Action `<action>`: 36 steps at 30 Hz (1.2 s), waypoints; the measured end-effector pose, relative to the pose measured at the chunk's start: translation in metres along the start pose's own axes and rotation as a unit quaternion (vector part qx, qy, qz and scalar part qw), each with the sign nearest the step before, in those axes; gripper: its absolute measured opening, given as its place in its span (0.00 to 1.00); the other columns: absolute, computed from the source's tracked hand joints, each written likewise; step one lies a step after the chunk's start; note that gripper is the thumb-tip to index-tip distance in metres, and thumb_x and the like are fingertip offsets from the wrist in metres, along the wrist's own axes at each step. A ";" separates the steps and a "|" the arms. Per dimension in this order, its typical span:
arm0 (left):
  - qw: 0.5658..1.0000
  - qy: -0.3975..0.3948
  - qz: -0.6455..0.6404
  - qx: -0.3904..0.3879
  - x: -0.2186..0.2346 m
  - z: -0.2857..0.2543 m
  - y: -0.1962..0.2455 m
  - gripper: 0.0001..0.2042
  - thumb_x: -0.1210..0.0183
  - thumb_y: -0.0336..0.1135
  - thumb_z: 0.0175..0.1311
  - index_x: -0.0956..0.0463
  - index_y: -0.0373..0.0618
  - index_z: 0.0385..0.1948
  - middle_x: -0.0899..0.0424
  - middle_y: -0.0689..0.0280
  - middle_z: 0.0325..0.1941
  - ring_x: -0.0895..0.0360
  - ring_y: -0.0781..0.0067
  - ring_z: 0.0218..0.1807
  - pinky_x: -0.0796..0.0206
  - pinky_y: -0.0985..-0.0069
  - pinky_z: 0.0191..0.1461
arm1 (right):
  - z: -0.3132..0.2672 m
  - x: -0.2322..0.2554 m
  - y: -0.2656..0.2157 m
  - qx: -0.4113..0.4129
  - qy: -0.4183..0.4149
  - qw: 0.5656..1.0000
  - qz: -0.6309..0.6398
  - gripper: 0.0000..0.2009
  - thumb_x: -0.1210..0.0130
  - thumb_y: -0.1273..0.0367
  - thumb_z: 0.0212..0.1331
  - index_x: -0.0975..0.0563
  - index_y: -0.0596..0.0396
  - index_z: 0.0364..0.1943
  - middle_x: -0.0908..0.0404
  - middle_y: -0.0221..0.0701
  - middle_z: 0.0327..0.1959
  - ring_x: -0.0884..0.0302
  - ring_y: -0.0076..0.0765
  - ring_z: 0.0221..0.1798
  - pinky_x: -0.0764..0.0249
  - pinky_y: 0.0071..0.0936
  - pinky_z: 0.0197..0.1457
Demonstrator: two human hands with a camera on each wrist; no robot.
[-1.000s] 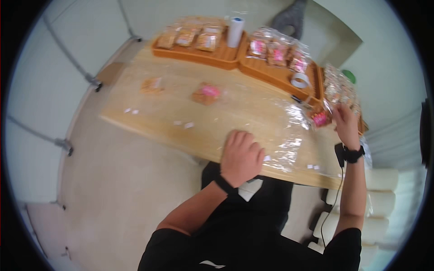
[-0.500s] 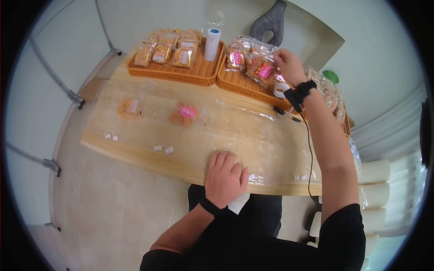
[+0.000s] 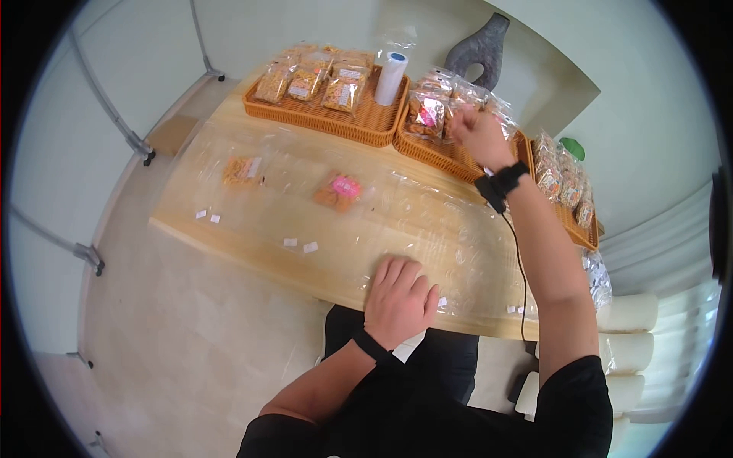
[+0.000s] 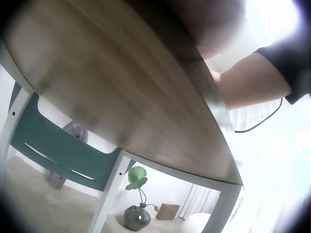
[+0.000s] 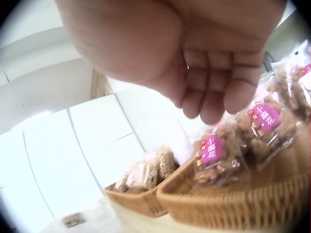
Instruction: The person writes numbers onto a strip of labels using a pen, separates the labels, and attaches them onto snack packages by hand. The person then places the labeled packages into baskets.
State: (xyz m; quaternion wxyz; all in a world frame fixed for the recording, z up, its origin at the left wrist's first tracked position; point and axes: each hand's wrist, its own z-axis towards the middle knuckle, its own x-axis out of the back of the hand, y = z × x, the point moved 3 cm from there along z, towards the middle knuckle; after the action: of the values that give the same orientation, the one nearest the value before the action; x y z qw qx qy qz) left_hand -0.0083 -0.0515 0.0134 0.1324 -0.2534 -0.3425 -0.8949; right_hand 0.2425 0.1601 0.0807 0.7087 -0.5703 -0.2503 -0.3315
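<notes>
My right hand (image 3: 485, 139) hovers over the front of the middle wicker basket (image 3: 439, 156), fingers loosely bent. In the right wrist view its fingers (image 5: 211, 104) hang down with nothing seen between them. Just beyond lie clear bags of brown twisted snacks (image 5: 218, 155) with pink labels. One such bag (image 3: 427, 116) leans at the basket's left, beside the fingertips; the hand covers others. My left hand (image 3: 401, 301) rests palm down on the front edge of the wooden table (image 3: 298, 278). The left wrist view mostly shows the tabletop's underside.
The left basket (image 3: 321, 118) holds bags of yellowish snacks and a white roll (image 3: 391, 80). Another basket (image 3: 573, 225) with bags stands at right. A pink-labelled bag (image 3: 340, 191) and a yellowish bag (image 3: 243, 169) lie under clear film. Small white labels (image 3: 310, 247) dot the front.
My right hand carried a pink-labelled snack bag from the table's right side up over the middle basket and has let it go there. The left hand stays on the table edge.
</notes>
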 end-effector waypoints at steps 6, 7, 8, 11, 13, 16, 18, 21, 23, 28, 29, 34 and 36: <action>0.999 0.025 -0.030 -0.025 0.013 -0.004 0.000 0.08 0.37 0.31 0.52 0.26 0.38 0.23 0.23 0.53 0.46 0.27 0.48 0.51 0.37 0.52 0.62 | -0.081 -0.048 -0.066 -0.089 -0.228 0.968 0.056 0.06 0.43 0.71 0.65 0.19 0.58 0.32 0.20 0.24 0.24 0.24 0.17 0.24 0.27 0.18 0.29; 0.998 0.046 -0.049 -0.012 0.022 -0.005 -0.004 0.07 0.37 0.30 0.52 0.26 0.38 0.23 0.23 0.52 0.48 0.27 0.46 0.53 0.38 0.51 0.62 | -0.090 -0.057 -0.073 -0.122 -0.249 0.958 0.077 0.06 0.42 0.70 0.65 0.19 0.58 0.32 0.20 0.24 0.23 0.25 0.17 0.23 0.27 0.18 0.27; 0.995 0.066 -0.069 0.002 0.032 -0.007 -0.008 0.07 0.37 0.28 0.51 0.26 0.37 0.24 0.23 0.51 0.49 0.27 0.44 0.54 0.38 0.50 0.62 | -0.097 -0.064 -0.077 -0.156 -0.269 0.945 0.098 0.07 0.42 0.69 0.65 0.19 0.57 0.32 0.20 0.24 0.23 0.25 0.16 0.22 0.28 0.18 0.25; 0.992 0.120 0.036 0.029 0.070 -0.007 -0.042 0.06 0.40 0.26 0.54 0.26 0.33 0.27 0.22 0.48 0.53 0.27 0.41 0.54 0.37 0.51 0.60 | -0.104 -0.093 -0.073 -0.176 -0.266 0.937 0.141 0.09 0.40 0.67 0.62 0.19 0.59 0.30 0.18 0.28 0.22 0.24 0.19 0.20 0.29 0.21 0.22; 0.984 0.136 0.108 0.035 0.092 -0.005 -0.083 0.06 0.39 0.27 0.55 0.26 0.34 0.27 0.22 0.48 0.52 0.28 0.41 0.54 0.38 0.50 0.61 | -0.103 -0.105 -0.075 -0.199 -0.252 0.936 0.146 0.10 0.39 0.66 0.62 0.19 0.60 0.29 0.19 0.28 0.21 0.25 0.20 0.18 0.30 0.21 0.20; 0.973 0.133 0.178 0.065 0.107 -0.006 -0.116 0.07 0.39 0.29 0.56 0.25 0.34 0.28 0.22 0.49 0.52 0.28 0.43 0.55 0.39 0.50 0.63 | -0.098 -0.124 -0.077 -0.239 -0.215 0.927 0.194 0.12 0.39 0.66 0.61 0.20 0.61 0.27 0.21 0.28 0.19 0.28 0.21 0.16 0.34 0.22 0.17; 0.974 0.113 0.176 0.086 0.111 -0.008 -0.127 0.07 0.39 0.30 0.57 0.24 0.34 0.30 0.21 0.49 0.52 0.28 0.44 0.56 0.39 0.50 0.64 | -0.094 -0.134 -0.074 -0.255 -0.188 0.917 0.241 0.12 0.38 0.66 0.61 0.21 0.61 0.26 0.23 0.27 0.18 0.30 0.21 0.14 0.36 0.22 0.15; 0.969 0.073 0.227 0.055 0.104 -0.010 -0.123 0.14 0.40 0.31 0.58 0.23 0.30 0.42 0.21 0.49 0.52 0.27 0.44 0.54 0.37 0.53 0.61 | -0.093 -0.136 -0.071 -0.274 -0.176 0.913 0.247 0.12 0.38 0.66 0.61 0.20 0.61 0.25 0.24 0.27 0.17 0.32 0.20 0.13 0.40 0.22 0.14; 0.970 0.079 0.211 0.091 0.102 -0.010 -0.124 0.14 0.39 0.32 0.58 0.22 0.31 0.41 0.21 0.51 0.50 0.27 0.46 0.55 0.38 0.53 0.64 | -0.097 -0.126 -0.078 -0.279 -0.153 0.900 0.297 0.12 0.38 0.65 0.61 0.20 0.60 0.26 0.23 0.27 0.18 0.31 0.22 0.16 0.38 0.23 0.17; 0.964 0.097 0.224 0.103 0.104 -0.008 -0.116 0.11 0.38 0.33 0.58 0.22 0.32 0.36 0.21 0.53 0.49 0.26 0.49 0.55 0.40 0.52 0.68 | -0.091 -0.069 -0.089 -0.087 -0.005 0.996 0.025 0.10 0.40 0.65 0.64 0.21 0.58 0.32 0.20 0.29 0.22 0.24 0.24 0.26 0.29 0.24 0.31; 0.964 0.096 0.226 0.103 0.104 -0.006 -0.115 0.11 0.38 0.33 0.58 0.22 0.33 0.35 0.20 0.53 0.49 0.26 0.50 0.56 0.41 0.51 0.69 | -0.088 -0.054 -0.101 -0.084 -0.004 0.995 0.059 0.10 0.41 0.65 0.65 0.21 0.59 0.32 0.20 0.30 0.23 0.23 0.23 0.26 0.28 0.24 0.31; 0.965 0.088 0.221 0.108 0.105 -0.004 -0.116 0.10 0.39 0.34 0.58 0.22 0.34 0.30 0.21 0.53 0.49 0.26 0.50 0.56 0.41 0.50 0.69 | -0.035 -0.018 -0.113 0.020 0.074 0.995 0.057 0.10 0.46 0.67 0.69 0.24 0.60 0.33 0.20 0.31 0.24 0.23 0.22 0.28 0.27 0.25 0.31; 0.967 0.082 0.214 0.114 0.107 -0.004 -0.118 0.11 0.39 0.36 0.59 0.21 0.34 0.29 0.21 0.53 0.49 0.27 0.51 0.58 0.42 0.50 0.69 | -0.015 -0.019 -0.131 0.011 0.069 0.995 0.073 0.10 0.46 0.68 0.69 0.23 0.61 0.35 0.19 0.32 0.26 0.23 0.22 0.27 0.26 0.25 0.30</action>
State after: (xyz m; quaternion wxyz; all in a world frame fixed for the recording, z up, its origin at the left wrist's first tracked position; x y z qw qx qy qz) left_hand -0.1476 0.0253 0.0044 0.3770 -0.2296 -0.3679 -0.8184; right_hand 0.1311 0.1322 0.1480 0.7524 -0.5552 -0.1627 -0.3148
